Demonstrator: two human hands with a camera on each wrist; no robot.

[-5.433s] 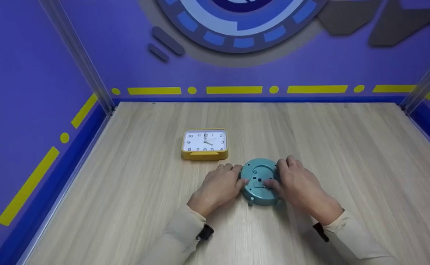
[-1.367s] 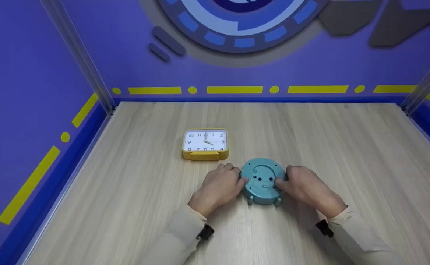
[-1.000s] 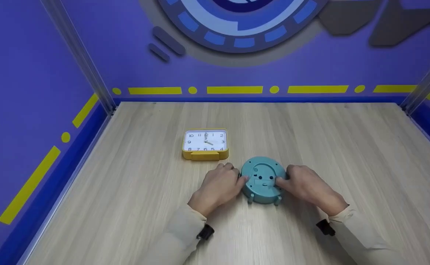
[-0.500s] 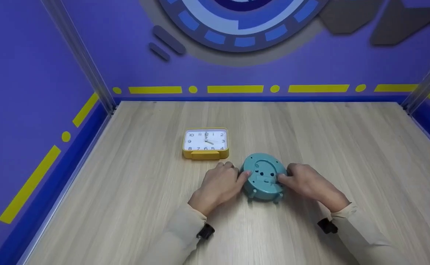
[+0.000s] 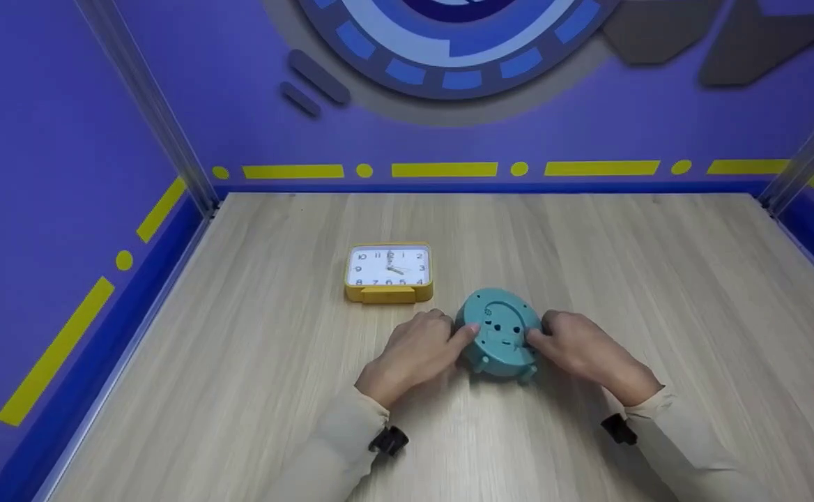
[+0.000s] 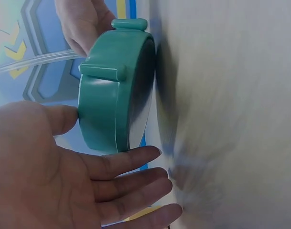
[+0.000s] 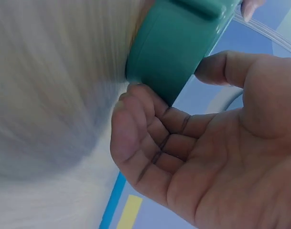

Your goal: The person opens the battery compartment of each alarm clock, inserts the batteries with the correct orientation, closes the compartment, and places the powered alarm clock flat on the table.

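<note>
A round teal alarm clock (image 5: 501, 341) shows its back, with small knobs and two stubby feet, to the head camera. It is tilted just above the table, its dial turned down and mostly hidden. My left hand (image 5: 414, 352) pinches its left rim, thumb on the back and forefinger under the front edge, as the left wrist view shows. On the opposite rim my right hand (image 5: 585, 348) grips with thumb on the back and curled fingers (image 7: 128, 129) beneath. A yellow rectangular alarm clock (image 5: 389, 272) lies face up beyond my left hand.
The wood-grain table (image 5: 240, 348) carries both clocks. A blue back wall (image 5: 588, 132) with yellow dashes and a blue left wall (image 5: 44, 209) enclose it. Black bands (image 5: 387, 440) sit at both sleeve cuffs.
The teal clock has come up slightly from the table and tilted, moving a little away from me. My right hand shifted from over its back to its right rim. The yellow clock stays put.
</note>
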